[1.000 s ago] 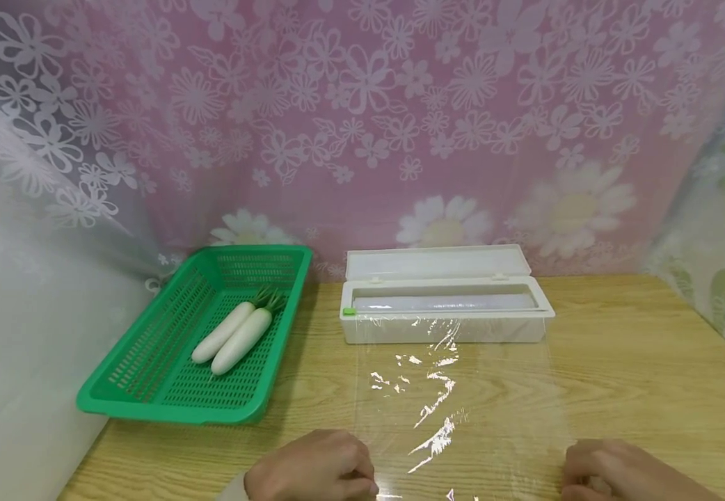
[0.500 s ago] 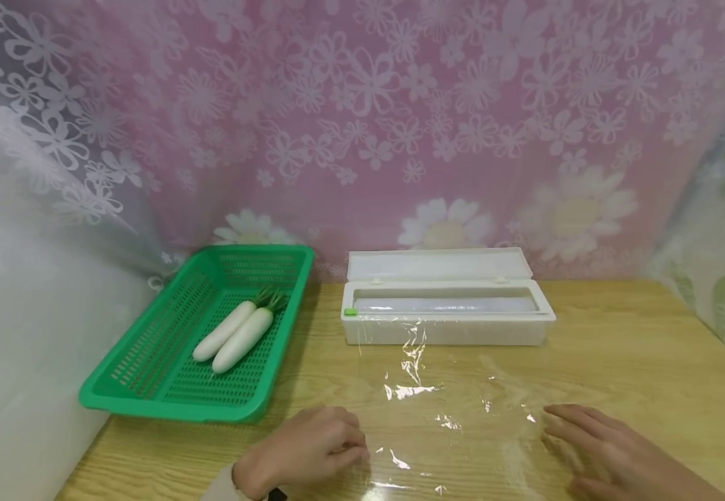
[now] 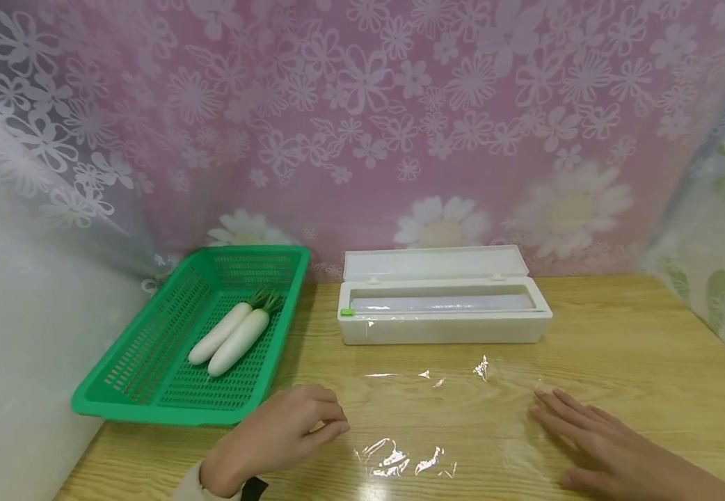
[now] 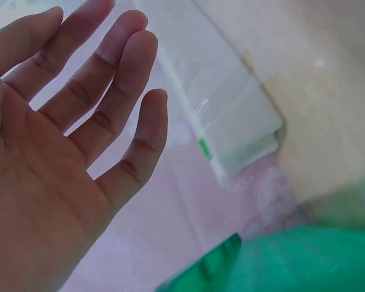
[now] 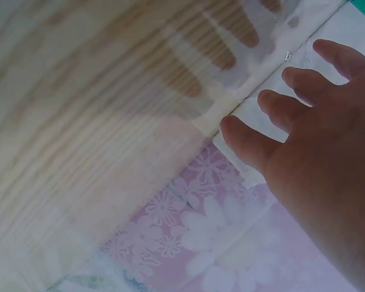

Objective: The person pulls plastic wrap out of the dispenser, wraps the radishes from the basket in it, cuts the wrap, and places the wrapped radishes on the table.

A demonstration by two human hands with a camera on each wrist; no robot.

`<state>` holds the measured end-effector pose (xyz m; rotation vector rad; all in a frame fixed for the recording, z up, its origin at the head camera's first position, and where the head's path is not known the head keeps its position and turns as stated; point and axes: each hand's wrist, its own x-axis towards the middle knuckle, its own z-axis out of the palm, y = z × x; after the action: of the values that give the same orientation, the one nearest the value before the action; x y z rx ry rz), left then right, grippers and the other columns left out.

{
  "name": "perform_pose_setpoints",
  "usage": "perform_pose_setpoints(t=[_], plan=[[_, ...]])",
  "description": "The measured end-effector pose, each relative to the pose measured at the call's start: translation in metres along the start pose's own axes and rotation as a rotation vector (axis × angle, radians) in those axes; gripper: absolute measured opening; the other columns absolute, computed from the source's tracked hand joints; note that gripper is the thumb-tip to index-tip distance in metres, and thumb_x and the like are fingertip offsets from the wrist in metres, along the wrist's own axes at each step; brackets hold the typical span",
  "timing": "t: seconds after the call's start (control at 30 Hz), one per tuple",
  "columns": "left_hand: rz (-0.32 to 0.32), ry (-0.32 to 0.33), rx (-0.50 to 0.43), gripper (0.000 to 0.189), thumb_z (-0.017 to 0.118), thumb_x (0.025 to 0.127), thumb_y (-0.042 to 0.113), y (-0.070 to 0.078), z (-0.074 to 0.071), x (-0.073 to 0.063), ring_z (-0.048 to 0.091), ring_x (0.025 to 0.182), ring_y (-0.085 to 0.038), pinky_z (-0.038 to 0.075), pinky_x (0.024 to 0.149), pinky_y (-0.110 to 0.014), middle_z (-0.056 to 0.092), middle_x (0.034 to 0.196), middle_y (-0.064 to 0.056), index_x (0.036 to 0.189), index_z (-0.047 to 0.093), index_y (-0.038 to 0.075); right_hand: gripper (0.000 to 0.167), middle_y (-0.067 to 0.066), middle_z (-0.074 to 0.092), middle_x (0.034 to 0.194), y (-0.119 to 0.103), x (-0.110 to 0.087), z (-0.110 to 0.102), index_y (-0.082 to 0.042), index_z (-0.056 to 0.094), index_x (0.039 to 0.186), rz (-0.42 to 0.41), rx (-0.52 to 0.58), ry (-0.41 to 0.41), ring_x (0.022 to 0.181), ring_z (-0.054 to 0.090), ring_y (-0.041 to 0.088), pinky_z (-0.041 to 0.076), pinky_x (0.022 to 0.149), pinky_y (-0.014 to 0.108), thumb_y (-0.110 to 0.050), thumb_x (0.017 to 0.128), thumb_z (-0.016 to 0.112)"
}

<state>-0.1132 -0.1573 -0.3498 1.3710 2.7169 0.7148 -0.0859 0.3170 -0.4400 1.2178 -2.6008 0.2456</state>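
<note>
A sheet of clear plastic wrap point(image 3: 394, 456) lies over the tabletop, running from the white wrap dispenser point(image 3: 444, 331) toward the near side; glare marks it. Inside the dispenser, under its raised lid, is the wrap roll point(image 3: 444, 303). My left hand point(image 3: 277, 431) hovers at the sheet's left side, its fingers loosely bent; the left wrist view shows its palm point(image 4: 42, 164) bare. At the sheet's right side, my right hand point(image 3: 600, 445) is spread, fingers fairly straight and low over the film. Nothing is held in either hand.
A green basket point(image 3: 168, 415) stands at the left with two white radishes point(image 3: 237, 343) in it, close to my left hand. The dispenser has a green slider point(image 3: 346, 312) at its left end. A flowered pink curtain point(image 3: 369, 139) hangs behind the wooden table point(image 3: 638, 334).
Both hands were fisted at the wrap's near edge, with it stretched from the dispenser. They have let go and loosened, the left moving up and left, and the wrap has settled onto the table.
</note>
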Motion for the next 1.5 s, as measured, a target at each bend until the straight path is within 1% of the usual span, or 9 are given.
perform_pose_setpoints(t=[0.2,0.4,0.5,0.6,0.67,0.73,0.83,1.07,1.5], plan=[[-0.016,0.057,0.021,0.014,0.065,0.100,0.015,0.001,-0.023,-0.003,0.056,0.077,0.004,0.051,0.070,-0.019,0.064,0.088,0.015,0.092,0.077,0.015,0.092,-0.011,0.006,0.169,0.006,0.003,0.003,-0.011,0.036,0.158,-0.002,0.036,0.027,0.151,-0.002,0.001,-0.002,0.108,0.007,-0.032,0.082,0.084],[-0.089,0.084,0.064,0.014,0.062,0.103,0.016,0.001,-0.039,-0.009,0.061,0.087,-0.002,0.053,0.075,-0.027,0.068,0.103,0.010,0.103,0.076,0.015,0.095,-0.010,0.001,0.169,0.012,0.004,0.008,-0.012,0.031,0.160,-0.021,0.062,0.020,0.151,-0.005,0.001,-0.004,0.106,0.007,-0.031,0.083,0.082],[-0.099,0.099,0.076,0.015,0.061,0.103,0.017,0.000,-0.047,-0.012,0.059,0.083,-0.001,0.053,0.073,-0.026,0.067,0.105,0.009,0.106,0.076,0.014,0.096,-0.010,0.000,0.169,0.012,0.004,0.009,-0.012,0.029,0.161,-0.018,0.060,0.010,0.151,-0.006,0.002,-0.004,0.105,0.006,-0.032,0.083,0.082],[-0.099,0.106,0.065,0.016,0.060,0.104,0.019,-0.004,-0.057,-0.015,0.056,0.078,0.001,0.052,0.070,-0.025,0.066,0.104,0.010,0.108,0.075,0.014,0.096,-0.010,0.000,0.169,0.012,0.003,0.010,-0.015,0.029,0.161,0.006,0.025,-0.004,0.151,-0.004,0.001,0.009,0.109,0.009,-0.034,0.083,0.082],[-0.116,0.090,0.038,0.017,0.060,0.104,0.019,-0.007,-0.066,-0.018,0.056,0.079,0.001,0.052,0.070,-0.026,0.066,0.103,0.010,0.109,0.075,0.014,0.096,-0.011,0.000,0.169,0.012,0.003,0.010,-0.016,0.029,0.162,0.012,0.026,-0.012,0.151,-0.005,0.001,0.008,0.109,0.010,-0.034,0.084,0.081],[-0.138,0.066,0.016,0.018,0.059,0.105,0.020,-0.012,-0.075,-0.020,0.057,0.082,0.000,0.052,0.071,-0.027,0.066,0.104,0.010,0.110,0.075,0.014,0.096,-0.011,-0.001,0.169,0.011,0.003,0.009,-0.017,0.028,0.162,0.010,0.023,-0.014,0.150,-0.005,0.001,0.008,0.109,0.010,-0.033,0.084,0.081],[-0.197,0.026,-0.015,0.020,0.058,0.105,0.022,-0.021,-0.087,-0.022,0.059,0.086,-0.004,0.053,0.075,-0.030,0.066,0.106,0.009,0.113,0.074,0.014,0.097,-0.010,-0.004,0.169,0.012,0.004,0.009,-0.016,0.025,0.162,-0.014,0.045,-0.007,0.150,-0.008,0.001,-0.007,0.106,0.007,-0.032,0.085,0.081],[-0.270,0.045,-0.051,0.023,0.056,0.106,0.021,-0.048,-0.108,-0.023,0.063,0.098,-0.015,0.054,0.082,-0.039,0.067,0.111,0.003,0.119,0.071,0.009,0.100,-0.011,-0.005,0.169,0.014,0.002,0.007,-0.016,0.024,0.163,-0.008,0.055,-0.009,0.150,-0.009,-0.001,-0.007,0.105,0.006,-0.031,0.083,0.082],[-0.436,0.027,-0.081,0.034,0.055,0.107,0.023,-0.094,-0.112,-0.020,0.061,0.110,-0.033,0.051,0.090,-0.052,0.063,0.128,-0.018,0.131,0.064,0.000,0.100,-0.012,-0.003,0.169,0.013,0.003,0.010,-0.018,0.022,0.163,-0.031,0.050,0.014,0.151,-0.008,0.001,-0.006,0.108,0.008,-0.031,0.084,0.081]])
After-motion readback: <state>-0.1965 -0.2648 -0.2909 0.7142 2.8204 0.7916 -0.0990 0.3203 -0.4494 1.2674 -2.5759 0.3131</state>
